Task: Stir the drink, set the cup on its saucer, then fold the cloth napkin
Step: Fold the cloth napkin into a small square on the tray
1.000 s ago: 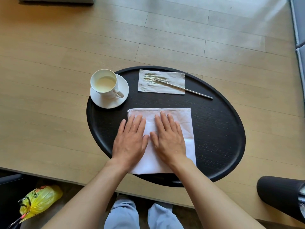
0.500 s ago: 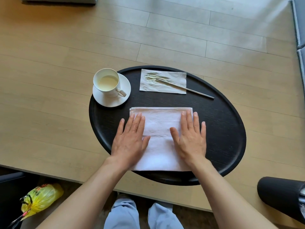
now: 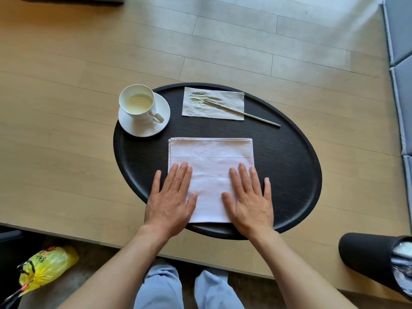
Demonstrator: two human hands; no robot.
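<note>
A white cloth napkin (image 3: 210, 166), folded into a rectangle, lies flat in the middle of the black oval tray (image 3: 289, 175). My left hand (image 3: 170, 201) presses palm-down on its near left edge, fingers spread. My right hand (image 3: 249, 201) lies flat on its near right edge. Neither hand grips anything. At the tray's far left a white cup (image 3: 138, 104) with pale milky drink stands on its white saucer (image 3: 161, 123). A thin metal stirrer (image 3: 252, 113) rests with its tip on a stained paper tissue (image 3: 231, 103) at the far side.
The tray sits on a light wooden table (image 3: 66, 152). A black cylindrical container (image 3: 370, 259) lies at the near right edge. A yellow plastic bag (image 3: 44, 266) is on the floor at lower left. Grey cushions (image 3: 399, 30) run along the right.
Both hands have slid apart and toward me over the napkin, from its middle to its near corners. The napkin now lies smoother and squarer.
</note>
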